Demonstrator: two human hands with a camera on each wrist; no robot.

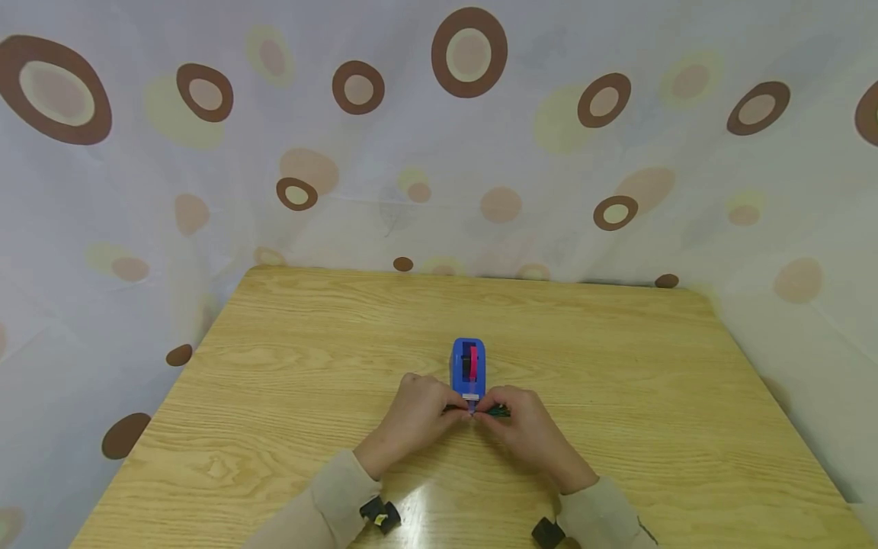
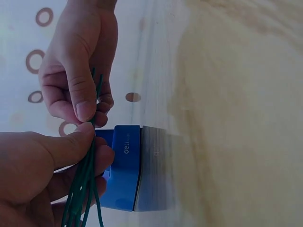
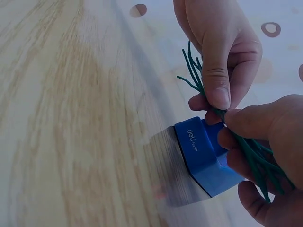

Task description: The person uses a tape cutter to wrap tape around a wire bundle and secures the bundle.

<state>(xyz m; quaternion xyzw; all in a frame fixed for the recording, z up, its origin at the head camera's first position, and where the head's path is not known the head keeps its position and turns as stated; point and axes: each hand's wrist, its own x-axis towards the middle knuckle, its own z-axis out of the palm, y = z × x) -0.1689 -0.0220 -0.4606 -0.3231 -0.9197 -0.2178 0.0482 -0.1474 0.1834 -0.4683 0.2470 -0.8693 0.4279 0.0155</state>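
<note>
- Left hand [image 1: 417, 410] and right hand [image 1: 527, 427]: both pinching green strands [image 3: 253, 158]; grips side by side;
- Strands' position: just before blue tape dispenser [image 2: 125, 168]; long axis left to right, ends splaying past both hands;
- Dispenser contents: pink roll [image 1: 474, 363]; cutter end toward hands;
- Wooden table [image 1: 288, 343]: beneath.

Across the lower half of the head view, a table [image 1: 274, 343], with cloth [image 1: 411, 137] behind and along both sides. On the table, below and slightly right of the frame's centre, a tape dispenser [image 1: 456, 374]; inside it, a tape roll [image 1: 474, 364]. At its near end, strands [image 1: 501, 412] between the fingers of both hands: left hand [image 1: 418, 409] to the left, right hand [image 1: 524, 423] to the right. In both wrist views, dispenser behind the strands, below mid-frame.
</note>
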